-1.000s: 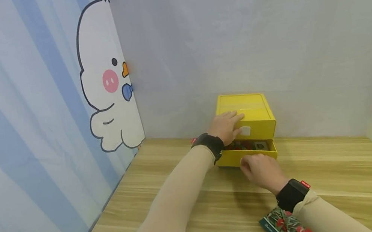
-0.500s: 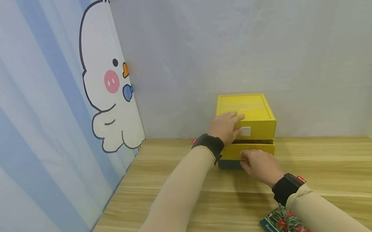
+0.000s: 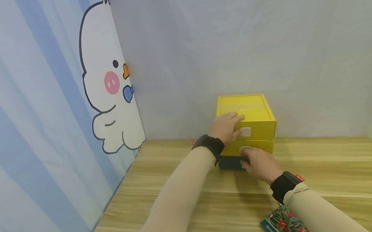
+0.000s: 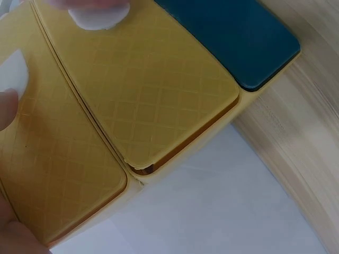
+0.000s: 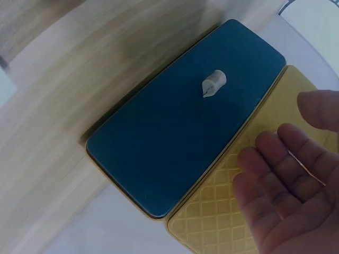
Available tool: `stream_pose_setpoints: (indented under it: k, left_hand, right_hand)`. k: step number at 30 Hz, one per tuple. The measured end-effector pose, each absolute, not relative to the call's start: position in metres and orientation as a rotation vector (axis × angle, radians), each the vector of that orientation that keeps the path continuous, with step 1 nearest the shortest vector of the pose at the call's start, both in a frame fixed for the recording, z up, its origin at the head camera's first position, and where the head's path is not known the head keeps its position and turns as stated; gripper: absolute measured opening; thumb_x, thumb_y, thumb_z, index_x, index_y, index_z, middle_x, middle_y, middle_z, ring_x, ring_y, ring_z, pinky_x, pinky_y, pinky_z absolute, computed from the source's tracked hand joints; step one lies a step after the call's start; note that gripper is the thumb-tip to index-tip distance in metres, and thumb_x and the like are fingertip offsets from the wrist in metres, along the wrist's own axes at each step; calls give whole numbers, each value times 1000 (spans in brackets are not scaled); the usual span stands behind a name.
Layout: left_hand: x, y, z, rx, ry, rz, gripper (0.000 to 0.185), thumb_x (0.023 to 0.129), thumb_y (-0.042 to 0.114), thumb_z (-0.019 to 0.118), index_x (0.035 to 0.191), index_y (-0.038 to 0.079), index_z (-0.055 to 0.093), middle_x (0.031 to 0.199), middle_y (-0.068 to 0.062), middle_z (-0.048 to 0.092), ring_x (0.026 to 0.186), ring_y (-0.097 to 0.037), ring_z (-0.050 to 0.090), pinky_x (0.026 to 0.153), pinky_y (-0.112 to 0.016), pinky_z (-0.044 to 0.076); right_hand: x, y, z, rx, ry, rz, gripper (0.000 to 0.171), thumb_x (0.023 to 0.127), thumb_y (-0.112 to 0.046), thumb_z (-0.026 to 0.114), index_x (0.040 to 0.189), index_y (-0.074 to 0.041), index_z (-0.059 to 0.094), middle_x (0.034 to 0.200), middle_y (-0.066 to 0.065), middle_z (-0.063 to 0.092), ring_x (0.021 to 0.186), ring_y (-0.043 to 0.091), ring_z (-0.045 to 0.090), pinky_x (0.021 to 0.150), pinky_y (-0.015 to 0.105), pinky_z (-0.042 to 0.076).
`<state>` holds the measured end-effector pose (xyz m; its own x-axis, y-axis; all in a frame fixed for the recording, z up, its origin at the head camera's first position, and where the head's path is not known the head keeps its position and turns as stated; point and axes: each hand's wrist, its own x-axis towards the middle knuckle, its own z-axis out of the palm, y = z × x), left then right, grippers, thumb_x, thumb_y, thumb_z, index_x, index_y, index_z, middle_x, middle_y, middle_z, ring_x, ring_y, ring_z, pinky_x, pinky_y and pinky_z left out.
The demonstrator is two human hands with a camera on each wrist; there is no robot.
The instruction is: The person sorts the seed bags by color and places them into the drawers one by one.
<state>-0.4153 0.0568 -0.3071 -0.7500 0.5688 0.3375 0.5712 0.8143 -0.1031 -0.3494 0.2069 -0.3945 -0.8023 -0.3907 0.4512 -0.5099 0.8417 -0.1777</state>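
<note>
Though half hidden behind the knuckles in the head view, seen plainly from the right wrist: fingers [image 5: 280,159] of the right hand [image 3: 260,163], straight and a little apart, curled round nothing, laid flat against the front of the middle drawer [image 3: 260,146]. Probably held that way to push on the drawer front rather than to grip it. Looks closed, flush with the drawer above, only a thin dark seam between the two in the left wrist view.

On the other side, fingers of the left hand [image 3: 226,127] straight and close together, resting palm down on the top front edge of the small yellow drawer chest [image 3: 252,103]. Grips nothing; seems placed there to steady the light chest against the push from the front. Just beside those fingertips, a white tab [image 3: 246,131] on the top drawer.

Below the right hand, touching the tabletop, a dark teal bottom drawer [image 5: 180,132] with a small white knob [image 5: 214,83], untouched.

Further out: black bands on both wrists, beige sleeves running back toward the camera. Stands at the far edge of a pale wooden table [image 3: 332,176], its back against a grey-blue wall, likely so that it cannot slide away.

Near the right forearm, at the near edge of the table, a packet [image 3: 282,226] printed in red and green, well apart from the chest.

On the left wall, blue and white stripes and a cartoon duck [image 3: 107,82] with a pink cheek.
</note>
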Motion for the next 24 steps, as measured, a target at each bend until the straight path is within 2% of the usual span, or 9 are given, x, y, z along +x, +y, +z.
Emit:
stream_pose_setpoints:
  k: [12,24]
  left_hand:
    - [-421,62,-309,-847,-2639,-9,54,96,41,57,146,25,43,147,0,44,134,-20,41,111,-37,32]
    - [-423,64,-309,-843,-2650,-14,53,96,40,57,146,25,44,147,0,44,135,-20,41,112,-36,32]
  right_hand:
    - [-361,213,-393,670,-2673,463,26,84,-13,73,107,-3,69,99,10,68,87,26,64,74,44,53]
    - [-364,214,-392,656,-2686,476,26,84,-15,73,106,-2,68,97,10,67,86,26,63,75,44,52]
